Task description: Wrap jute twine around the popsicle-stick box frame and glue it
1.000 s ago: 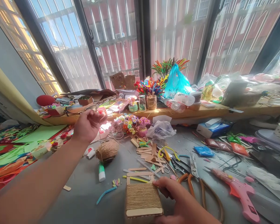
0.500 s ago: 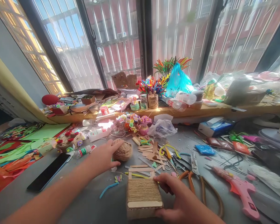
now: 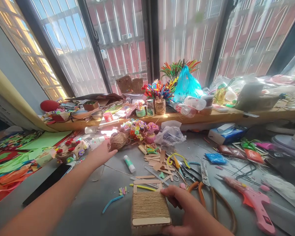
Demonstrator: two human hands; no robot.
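My right hand (image 3: 184, 209) grips the right side of a small box-shaped piece (image 3: 151, 205) wrapped in twine, with pale craft sticks along its near edge and far end. My left hand (image 3: 104, 153) reaches forward with thumb and fingers apart, at the near left side of a ball of twine (image 3: 119, 141). Some of its fingertips are hard to make out against the ball. A thin strand of twine runs over the table toward the wrapped piece. A glue stick (image 3: 129, 164) lies between the ball and that piece.
Loose craft sticks (image 3: 159, 160), scissors (image 3: 205, 173) and pliers lie right of centre. A pink glue gun (image 3: 254, 200) is at the right. A phone (image 3: 46, 183) lies partly behind my left forearm. Flower decorations (image 3: 137, 127) stand before the cluttered windowsill (image 3: 135, 120).
My left hand and the twine ball have moved away and to the left, uncovering the glue stick. The fingers no longer lie over the ball's top. My right hand keeps its hold.
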